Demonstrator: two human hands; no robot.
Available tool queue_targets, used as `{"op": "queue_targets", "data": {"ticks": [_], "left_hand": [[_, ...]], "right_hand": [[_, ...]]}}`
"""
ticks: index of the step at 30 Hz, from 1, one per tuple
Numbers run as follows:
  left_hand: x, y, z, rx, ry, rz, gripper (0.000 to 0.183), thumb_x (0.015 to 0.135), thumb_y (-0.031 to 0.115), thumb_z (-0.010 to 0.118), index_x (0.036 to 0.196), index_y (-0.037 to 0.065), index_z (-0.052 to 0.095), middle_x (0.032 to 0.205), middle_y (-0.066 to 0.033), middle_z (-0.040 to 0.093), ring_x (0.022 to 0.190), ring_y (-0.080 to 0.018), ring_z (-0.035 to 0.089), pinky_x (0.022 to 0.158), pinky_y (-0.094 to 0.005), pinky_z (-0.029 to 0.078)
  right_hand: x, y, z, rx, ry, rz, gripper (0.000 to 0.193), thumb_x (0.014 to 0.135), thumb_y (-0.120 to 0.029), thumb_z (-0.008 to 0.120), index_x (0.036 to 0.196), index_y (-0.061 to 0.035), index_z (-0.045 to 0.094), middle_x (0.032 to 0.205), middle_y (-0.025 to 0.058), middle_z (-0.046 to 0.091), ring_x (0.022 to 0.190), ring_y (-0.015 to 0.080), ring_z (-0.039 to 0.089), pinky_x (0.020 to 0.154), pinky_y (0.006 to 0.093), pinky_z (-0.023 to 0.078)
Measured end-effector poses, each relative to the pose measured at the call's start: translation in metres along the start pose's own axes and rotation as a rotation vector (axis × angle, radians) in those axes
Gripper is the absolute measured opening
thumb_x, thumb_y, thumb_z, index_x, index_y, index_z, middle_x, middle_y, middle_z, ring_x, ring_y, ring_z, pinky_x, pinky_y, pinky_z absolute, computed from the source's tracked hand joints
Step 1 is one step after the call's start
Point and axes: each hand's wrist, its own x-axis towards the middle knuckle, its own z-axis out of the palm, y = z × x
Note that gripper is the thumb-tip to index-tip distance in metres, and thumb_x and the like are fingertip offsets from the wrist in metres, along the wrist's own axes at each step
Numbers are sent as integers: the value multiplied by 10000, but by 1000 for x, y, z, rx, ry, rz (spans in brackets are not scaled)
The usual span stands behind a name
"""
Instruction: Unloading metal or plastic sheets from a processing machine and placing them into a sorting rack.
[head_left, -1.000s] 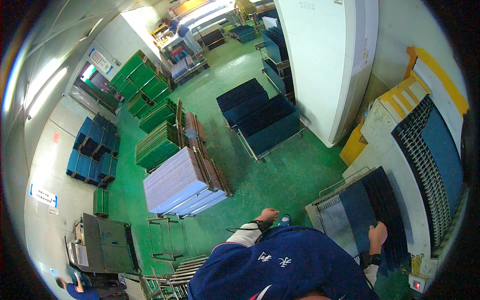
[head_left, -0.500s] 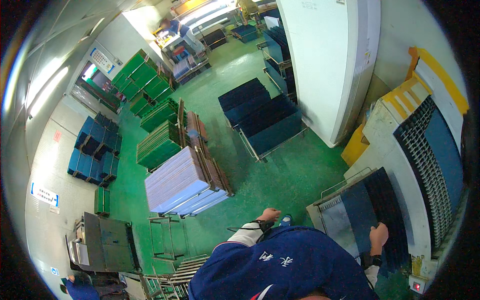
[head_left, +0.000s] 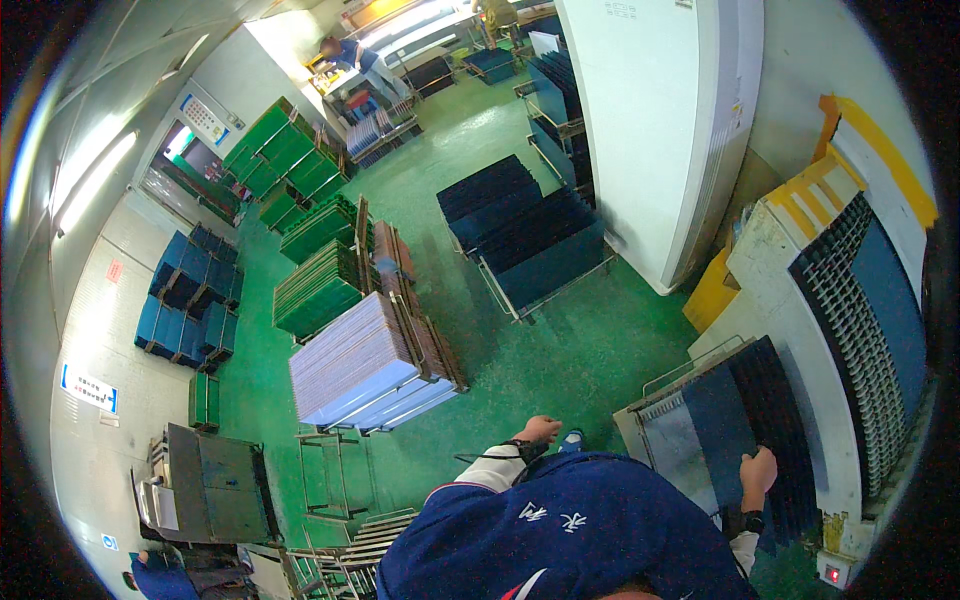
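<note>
A worker's right hand (head_left: 758,467) hangs over the near part of a low rack (head_left: 630,432), fingers curled beside the tops of dark blue panels (head_left: 785,430); whether it grips one cannot be told. The left hand (head_left: 541,430) hangs off the rack's left edge, above the green floor (head_left: 505,370), loosely curled with no object visible in it; how tightly it closes is unclear.

The panels stand on edge toward the rack's right side, apparently so many fit without their faces rubbing. A pale grey flat section (head_left: 668,437) shows toward its left edge, and a wire rail (head_left: 690,364) bounds its far end, probably as a stop.

Close along the rack's right edge, a machine with a rod-lined bed (head_left: 845,330) limits reach on that side. A yellow box (head_left: 711,292) sits near the rack's far end, and a tall white cabinet (head_left: 650,130) blocks the view behind it. Across the floor, a loaded rack of lavender panels (head_left: 350,365) narrows passage on the left, with green panels (head_left: 318,292) beyond.
</note>
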Motion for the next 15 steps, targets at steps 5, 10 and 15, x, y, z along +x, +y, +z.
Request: {"op": "queue_targets", "data": {"ticks": [5, 10, 15], "left_hand": [[2, -2, -1, 7, 2, -1, 389, 763, 321, 617, 993, 7, 605, 814, -83, 634, 609, -173, 599, 548, -293, 497], [1, -1, -2, -3, -15, 10, 402, 764, 320, 623, 1005, -1, 598, 829, -98, 635, 627, -188, 604, 554, -301, 502], [-3, 4, -1, 0, -12, 3, 412, 759, 325, 626, 1006, -4, 597, 840, -113, 634, 657, -198, 613, 560, -309, 505]], "right_hand": [[1, 4, 5, -44, 27, -22, 312, 679, -197, 687, 932, -28, 618, 909, 170, 622, 852, 323, 597, 731, 403, 471], [5, 10, 12, -31, 39, -31, 322, 671, -185, 696, 936, -21, 616, 909, 177, 621, 853, 325, 597, 732, 401, 472], [3, 9, 11, -29, 40, -27, 344, 669, -187, 697, 956, -19, 608, 931, 173, 613, 885, 322, 586, 755, 398, 466]]}}
